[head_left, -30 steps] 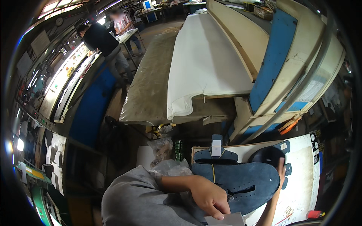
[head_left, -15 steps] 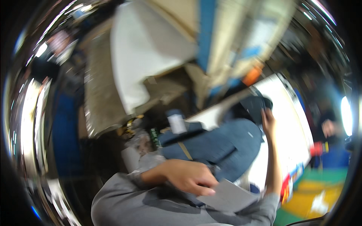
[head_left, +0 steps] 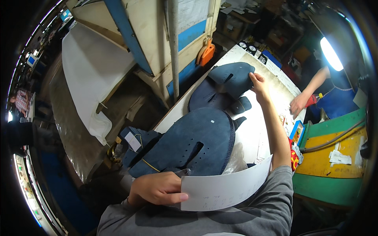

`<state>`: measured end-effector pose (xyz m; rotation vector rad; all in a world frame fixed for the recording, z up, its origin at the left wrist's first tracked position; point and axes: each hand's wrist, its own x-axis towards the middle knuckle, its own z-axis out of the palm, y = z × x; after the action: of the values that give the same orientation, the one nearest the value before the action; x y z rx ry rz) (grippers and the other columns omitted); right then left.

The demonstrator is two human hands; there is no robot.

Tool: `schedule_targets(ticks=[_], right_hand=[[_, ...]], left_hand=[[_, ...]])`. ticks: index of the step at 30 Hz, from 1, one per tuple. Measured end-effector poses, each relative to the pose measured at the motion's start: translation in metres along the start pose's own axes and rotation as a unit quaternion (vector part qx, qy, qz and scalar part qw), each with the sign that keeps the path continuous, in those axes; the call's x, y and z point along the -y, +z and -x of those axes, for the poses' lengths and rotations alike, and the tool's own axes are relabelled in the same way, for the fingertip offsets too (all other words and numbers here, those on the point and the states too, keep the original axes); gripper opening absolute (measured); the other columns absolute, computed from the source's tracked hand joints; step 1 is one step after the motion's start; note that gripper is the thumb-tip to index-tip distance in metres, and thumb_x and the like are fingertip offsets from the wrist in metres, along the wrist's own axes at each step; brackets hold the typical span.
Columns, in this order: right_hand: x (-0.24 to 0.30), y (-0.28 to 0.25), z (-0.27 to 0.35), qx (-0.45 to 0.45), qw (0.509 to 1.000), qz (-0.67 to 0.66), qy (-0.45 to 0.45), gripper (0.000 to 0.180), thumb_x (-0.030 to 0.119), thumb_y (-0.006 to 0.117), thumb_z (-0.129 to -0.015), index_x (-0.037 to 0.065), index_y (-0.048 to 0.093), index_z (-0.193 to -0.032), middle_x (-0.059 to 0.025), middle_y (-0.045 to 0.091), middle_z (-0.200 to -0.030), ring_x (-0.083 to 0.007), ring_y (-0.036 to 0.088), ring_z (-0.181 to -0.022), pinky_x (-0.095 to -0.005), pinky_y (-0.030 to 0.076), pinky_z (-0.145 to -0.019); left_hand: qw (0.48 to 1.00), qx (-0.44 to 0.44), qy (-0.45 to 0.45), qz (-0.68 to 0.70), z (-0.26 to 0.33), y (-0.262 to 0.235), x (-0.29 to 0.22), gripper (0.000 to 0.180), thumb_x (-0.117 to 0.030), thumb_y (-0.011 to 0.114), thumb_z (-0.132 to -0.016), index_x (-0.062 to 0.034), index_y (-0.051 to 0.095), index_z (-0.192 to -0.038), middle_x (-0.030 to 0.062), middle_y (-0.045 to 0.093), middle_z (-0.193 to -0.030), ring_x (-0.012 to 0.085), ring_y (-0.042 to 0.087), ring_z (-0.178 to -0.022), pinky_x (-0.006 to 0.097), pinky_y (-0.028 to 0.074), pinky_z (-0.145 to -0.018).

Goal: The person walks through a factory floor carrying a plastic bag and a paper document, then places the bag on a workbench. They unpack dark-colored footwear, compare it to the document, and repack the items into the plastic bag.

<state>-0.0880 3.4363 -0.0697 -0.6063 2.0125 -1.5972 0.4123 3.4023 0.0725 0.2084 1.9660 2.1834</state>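
Note:
Pinched between thumb and fingers of my left hand [head_left: 159, 189] is a long strip of white card [head_left: 224, 189] with faint handwriting, bowed across my lap. My outstretched right hand [head_left: 259, 84] grips the edge of a dark blue, leather-like cut piece [head_left: 232, 76] with a slot and small holes, tilted above the white table. Beneath it lies a similar dark piece [head_left: 210, 96], with a small dark blue tab [head_left: 241, 105] beside it. Nearer me rests a thick stack of dark blue cut pieces [head_left: 185, 141], slotted and punched, partly behind the card.
Another person's hand [head_left: 300, 104] rests at the right edge of the white table [head_left: 260, 129], near a red bottle [head_left: 314, 99]. A lit lamp [head_left: 331, 54] hangs above. Left stand a metal post [head_left: 173, 51] and a white sheet [head_left: 90, 59]. A green-yellow machine surface [head_left: 330, 157] sits right.
The view has shifted and sharpened. My right hand now holds a cut piece tilted up at the table's far part. The card stays in my left hand, now showing more of its length.

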Motion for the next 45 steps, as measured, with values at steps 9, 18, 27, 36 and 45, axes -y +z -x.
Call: schedule_targets(ticks=[9, 18, 27, 36, 45], right_hand=[[-0.020, 0.019, 0.052, 0.056, 0.942, 0.218, -0.250, 0.030, 0.021, 0.066, -0.104, -0.005, 0.064, -0.091, 0.0005, 0.056, -0.073, -0.0070, 0.049, -0.068, -0.0246, 0.042, -0.061], [-0.062, 0.077, 0.138, 0.169, 0.868, 0.343, -0.317, 0.025, 0.010, 0.065, -0.100, -0.008, 0.069, -0.118, -0.0134, 0.072, -0.096, -0.0165, 0.059, -0.076, -0.0348, 0.052, -0.071], [-0.044, 0.080, 0.155, 0.176, 0.805, 0.447, -0.347, 0.028, 0.010, 0.064, -0.099, -0.004, 0.066, -0.123, -0.0159, 0.068, -0.104, -0.0227, 0.061, -0.085, -0.0373, 0.052, -0.077], [-0.037, 0.075, 0.171, 0.173, 0.773, 0.494, -0.358, 0.032, 0.011, 0.063, -0.098, -0.001, 0.064, -0.127, -0.0184, 0.064, -0.112, -0.0289, 0.062, -0.093, -0.0398, 0.053, -0.083], [-0.003, 0.004, 0.207, 0.162, 0.937, 0.221, -0.218, 0.032, 0.022, 0.053, -0.108, 0.000, 0.065, -0.127, -0.0136, 0.068, -0.104, -0.0276, 0.065, -0.093, -0.0380, 0.052, -0.087]], left_hand=[[0.997, -0.007, -0.007, 0.073, 0.002, 0.007, 0.011, 0.042, -0.035, 0.043, -0.111, 0.0017, 0.063, -0.114, 0.0037, 0.068, -0.079, 0.0114, 0.059, -0.063, 0.028, 0.046, -0.056], [0.994, -0.031, 0.003, 0.106, 0.000, 0.012, 0.010, 0.041, -0.038, 0.042, -0.111, 0.0004, 0.058, -0.109, 0.0042, 0.068, -0.074, 0.0091, 0.054, -0.053, 0.025, 0.043, -0.049], [0.994, -0.028, 0.026, 0.100, -0.002, 0.014, 0.013, 0.046, -0.040, 0.046, -0.110, 0.0044, 0.058, -0.117, 0.0044, 0.067, -0.075, 0.0090, 0.055, -0.054, 0.024, 0.044, -0.049], [0.997, -0.025, -0.016, 0.073, 0.000, 0.014, 0.004, 0.043, -0.038, 0.055, -0.108, 0.0024, 0.067, -0.107, 0.0028, 0.069, -0.076, 0.0070, 0.053, -0.060, 0.026, 0.043, -0.054], [0.997, -0.048, -0.067, -0.004, 0.005, 0.007, 0.006, 0.040, -0.034, 0.053, -0.107, 0.0032, 0.066, -0.098, -0.0010, 0.052, -0.065, 0.0076, 0.051, -0.056, 0.026, 0.042, -0.051]])
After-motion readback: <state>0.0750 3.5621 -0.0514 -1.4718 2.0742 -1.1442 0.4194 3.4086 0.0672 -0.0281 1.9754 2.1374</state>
